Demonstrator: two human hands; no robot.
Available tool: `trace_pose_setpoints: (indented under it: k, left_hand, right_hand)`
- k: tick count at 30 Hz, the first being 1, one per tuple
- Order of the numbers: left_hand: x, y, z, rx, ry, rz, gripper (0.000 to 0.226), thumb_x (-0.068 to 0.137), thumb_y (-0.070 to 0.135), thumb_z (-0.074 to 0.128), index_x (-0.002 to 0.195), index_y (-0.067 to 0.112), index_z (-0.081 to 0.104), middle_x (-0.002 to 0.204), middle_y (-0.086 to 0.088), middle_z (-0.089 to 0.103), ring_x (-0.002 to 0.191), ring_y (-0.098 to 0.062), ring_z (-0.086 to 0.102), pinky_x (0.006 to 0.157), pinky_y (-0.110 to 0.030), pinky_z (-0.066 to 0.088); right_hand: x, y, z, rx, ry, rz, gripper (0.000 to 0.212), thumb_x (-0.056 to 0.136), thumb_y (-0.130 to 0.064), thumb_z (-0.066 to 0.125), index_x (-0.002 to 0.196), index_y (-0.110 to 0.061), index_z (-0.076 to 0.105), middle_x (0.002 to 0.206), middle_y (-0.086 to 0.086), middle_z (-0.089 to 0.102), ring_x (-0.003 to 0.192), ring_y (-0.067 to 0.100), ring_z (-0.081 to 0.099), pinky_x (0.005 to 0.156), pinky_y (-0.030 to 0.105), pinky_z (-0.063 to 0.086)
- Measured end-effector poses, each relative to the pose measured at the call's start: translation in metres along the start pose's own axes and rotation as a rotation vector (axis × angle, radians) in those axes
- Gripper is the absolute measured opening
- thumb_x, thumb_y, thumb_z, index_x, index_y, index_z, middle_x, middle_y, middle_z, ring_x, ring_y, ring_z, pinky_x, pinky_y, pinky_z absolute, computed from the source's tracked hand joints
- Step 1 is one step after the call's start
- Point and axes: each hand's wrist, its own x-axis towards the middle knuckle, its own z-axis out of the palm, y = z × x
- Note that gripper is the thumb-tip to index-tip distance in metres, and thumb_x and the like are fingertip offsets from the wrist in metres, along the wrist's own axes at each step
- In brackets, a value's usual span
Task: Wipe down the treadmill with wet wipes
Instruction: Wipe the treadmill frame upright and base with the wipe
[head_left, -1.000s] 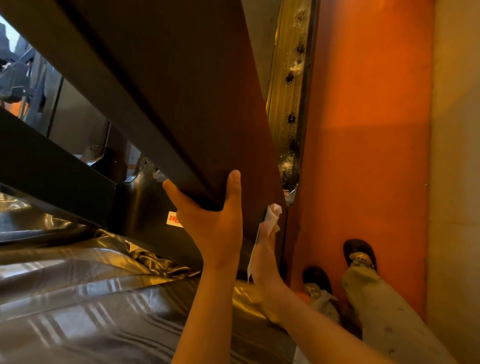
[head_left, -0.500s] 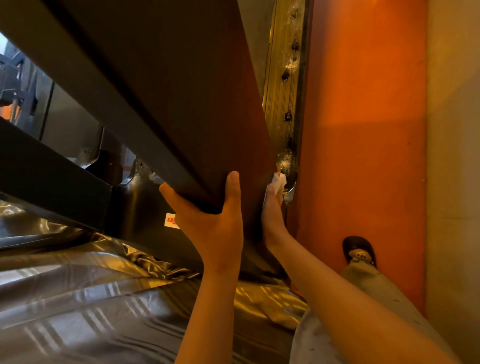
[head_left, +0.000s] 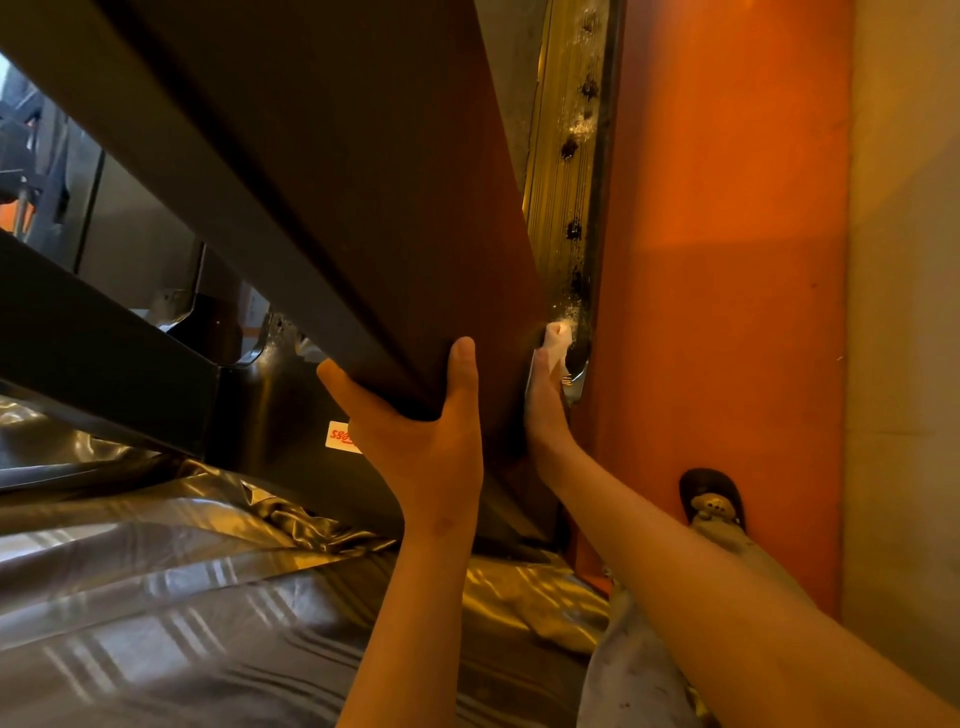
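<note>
A thick dark upright of the treadmill (head_left: 332, 171) slants from the upper left down to the middle of the head view. My left hand (head_left: 421, 431) grips its lower edge from below, thumb on one face and fingers on the other. My right hand (head_left: 545, 410) reaches along the upright's right side and holds a white wet wipe (head_left: 558, 338), pressed against that side face. Most of the right hand's fingers are hidden behind the upright.
An orange floor strip (head_left: 727, 260) runs along the right, beside a pale wall (head_left: 904, 312). A ribbed metal side rail (head_left: 566, 171) with dark spots lies behind the upright. Crinkled shiny plastic sheeting (head_left: 156, 597) covers the lower left. My sandalled foot (head_left: 711, 499) stands on the orange strip.
My right hand slid up along the upright's right side with the wipe, from below my left hand to level with it. My left hand kept its grip.
</note>
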Motion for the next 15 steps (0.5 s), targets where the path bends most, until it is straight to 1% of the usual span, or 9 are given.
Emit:
trace_pose_setpoints:
  k: [1,3,4,5,7,9,11,13,15]
  left_hand:
    - [0.000,0.000,0.000,0.004,-0.001,0.003,0.071,0.081,0.017,0.074,0.132,0.029,0.026,0.122,0.017,0.048,0.108,0.012,0.056,0.082,-0.008,0.049]
    - [-0.001,0.001,0.000,0.006,0.001,0.001,0.071,0.081,0.015,0.073,0.130,0.032,0.025,0.120,0.018,0.048,0.107,0.013,0.056,0.081,-0.007,0.048]
    - [-0.001,0.000,0.000,-0.001,0.001,0.001,0.071,0.081,0.016,0.073,0.131,0.032,0.025,0.120,0.018,0.048,0.106,0.013,0.056,0.080,-0.007,0.048]
    - [-0.001,0.000,0.000,-0.004,-0.001,0.001,0.073,0.080,0.018,0.073,0.133,0.029,0.025,0.120,0.018,0.048,0.106,0.013,0.057,0.080,-0.007,0.049]
    - [-0.001,-0.003,-0.001,-0.002,-0.012,-0.003,0.082,0.081,0.021,0.073,0.144,0.016,0.021,0.122,0.017,0.047,0.107,0.012,0.056,0.081,-0.008,0.049]
    - [-0.001,-0.005,-0.001,0.005,-0.024,-0.007,0.088,0.083,0.015,0.073,0.149,0.007,0.015,0.123,0.017,0.045,0.108,0.014,0.055,0.082,-0.007,0.048]
    - [-0.002,-0.005,-0.001,0.015,-0.024,-0.007,0.082,0.084,0.011,0.073,0.144,0.014,0.018,0.121,0.019,0.044,0.106,0.017,0.054,0.081,-0.006,0.047]
    - [-0.003,-0.002,-0.001,0.016,-0.021,-0.005,0.076,0.084,0.009,0.073,0.137,0.023,0.020,0.119,0.020,0.044,0.105,0.018,0.054,0.080,-0.005,0.047]
    - [-0.003,-0.002,-0.001,0.010,-0.027,-0.009,0.078,0.083,0.008,0.073,0.139,0.020,0.020,0.120,0.021,0.043,0.106,0.018,0.054,0.081,-0.005,0.047]
  right_hand:
    - [-0.010,0.005,-0.001,-0.003,-0.005,0.005,0.107,0.065,-0.082,0.048,0.153,-0.031,0.014,0.149,0.005,0.035,0.135,0.022,0.038,0.114,0.047,0.031]
    - [-0.025,0.024,-0.005,0.025,-0.013,0.021,0.121,0.053,-0.091,0.055,0.152,-0.033,0.013,0.148,0.000,0.034,0.134,0.019,0.036,0.113,0.043,0.029]
    - [-0.032,0.033,-0.007,0.041,0.000,0.056,0.128,0.047,-0.094,0.056,0.152,-0.033,0.013,0.150,-0.002,0.032,0.136,0.019,0.034,0.114,0.043,0.027]
    - [-0.040,0.041,-0.008,0.046,0.011,0.109,0.129,0.048,-0.095,0.055,0.153,-0.033,0.011,0.154,-0.002,0.027,0.139,0.021,0.029,0.115,0.044,0.023]
    - [-0.057,0.053,-0.010,0.008,0.002,0.194,0.107,0.068,-0.084,0.040,0.154,-0.034,0.001,0.161,-0.001,0.011,0.146,0.023,0.014,0.116,0.044,0.013]
    - [-0.072,0.070,-0.015,-0.032,0.002,0.242,0.086,0.083,-0.069,0.027,0.154,-0.034,-0.006,0.162,-0.002,0.002,0.148,0.022,0.007,0.113,0.039,0.013]
    - [-0.080,0.083,-0.022,-0.036,0.026,0.272,0.076,0.091,-0.061,0.026,0.153,-0.033,-0.007,0.161,-0.001,0.003,0.147,0.022,0.010,0.108,0.032,0.017]
    - [-0.081,0.091,-0.025,-0.070,0.037,0.289,0.069,0.096,-0.056,0.024,0.153,-0.033,-0.008,0.162,-0.001,0.003,0.147,0.021,0.010,0.105,0.030,0.016]
    - [-0.080,0.091,-0.026,-0.075,0.014,0.309,0.072,0.095,-0.059,0.022,0.153,-0.034,-0.010,0.162,-0.001,0.000,0.148,0.021,0.007,0.110,0.032,0.015]
